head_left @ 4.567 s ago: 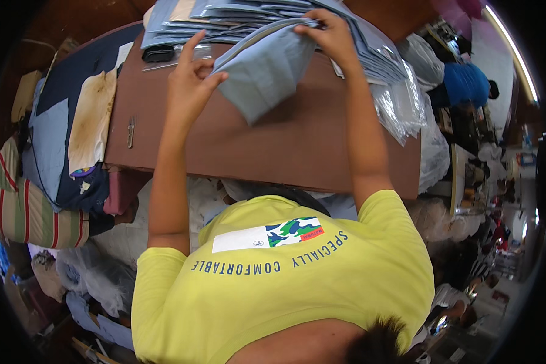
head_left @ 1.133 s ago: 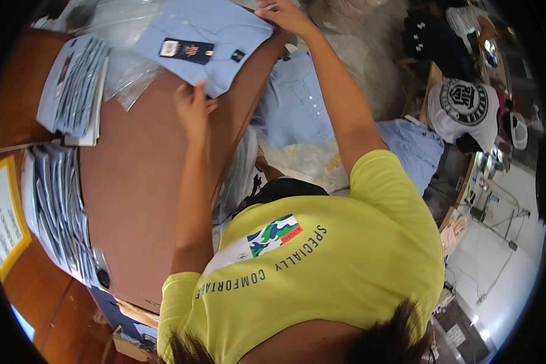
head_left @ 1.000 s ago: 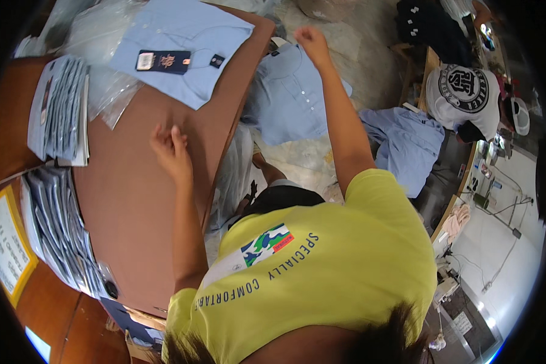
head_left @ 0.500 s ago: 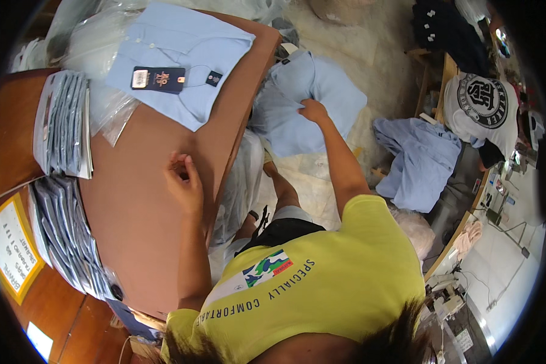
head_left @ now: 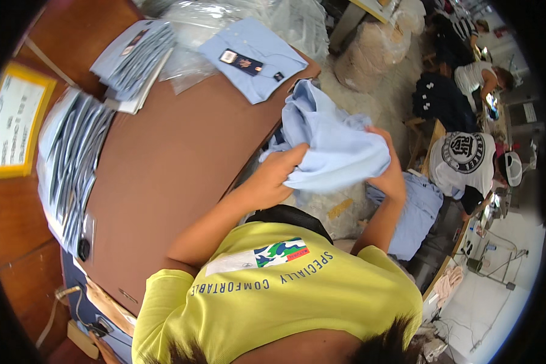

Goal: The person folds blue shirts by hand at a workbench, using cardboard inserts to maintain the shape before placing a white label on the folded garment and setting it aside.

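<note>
A loose light blue shirt (head_left: 337, 148) hangs bunched between my two hands, off the right edge of the brown table. My left hand (head_left: 276, 179) grips its near left side, fingers closed on the cloth. My right hand (head_left: 389, 167) is closed round its right side, with some fingers hidden behind the fabric. On the table's far right corner lies a neatly folded light blue shirt (head_left: 273, 57), buttons showing, with a dark hang tag (head_left: 241, 61) on it.
Folded shirts stand in a far stack (head_left: 133, 60) and a plastic-wrapped stack (head_left: 73, 164) along the left of the brown table (head_left: 164, 164). Clear plastic bags (head_left: 261, 21) lie beyond. More blue garments (head_left: 414, 206) lie at right, near people seated at a workbench.
The loose shirt has been lifted and drawn nearer. My left hand, empty above the table before, now holds it too. The view has shifted, bringing more of the room into sight.
</note>
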Demonstrator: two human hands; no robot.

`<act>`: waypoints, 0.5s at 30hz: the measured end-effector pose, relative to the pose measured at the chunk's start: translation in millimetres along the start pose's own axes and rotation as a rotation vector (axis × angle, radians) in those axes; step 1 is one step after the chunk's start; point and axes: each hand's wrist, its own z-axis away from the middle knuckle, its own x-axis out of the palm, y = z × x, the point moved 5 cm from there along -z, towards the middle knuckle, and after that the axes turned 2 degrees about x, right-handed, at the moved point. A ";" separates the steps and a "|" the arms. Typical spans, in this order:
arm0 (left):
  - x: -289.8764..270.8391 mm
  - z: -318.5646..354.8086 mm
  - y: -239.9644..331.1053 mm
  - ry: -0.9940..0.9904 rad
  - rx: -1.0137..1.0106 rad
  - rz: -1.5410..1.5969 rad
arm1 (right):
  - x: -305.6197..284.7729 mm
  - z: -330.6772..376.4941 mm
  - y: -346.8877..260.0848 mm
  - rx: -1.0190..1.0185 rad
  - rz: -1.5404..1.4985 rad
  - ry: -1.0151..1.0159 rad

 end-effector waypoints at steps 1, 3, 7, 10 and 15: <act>-18.1 10.9 44.3 0.115 0.173 0.036 | 4.5 -2.5 18.9 0.061 0.092 0.104; -41.1 34.7 100.2 0.099 0.383 0.129 | 63.1 -13.9 44.8 0.110 -0.041 -0.134; -75.6 96.5 148.5 0.017 0.507 0.010 | 217.5 -28.5 56.6 -0.123 -0.096 -0.307; -145.5 133.9 170.2 0.211 0.339 -0.327 | 248.9 -52.2 21.2 -0.428 0.017 -0.364; -321.1 194.3 264.0 0.802 0.215 -0.861 | 150.2 -127.8 -95.4 0.105 0.579 0.244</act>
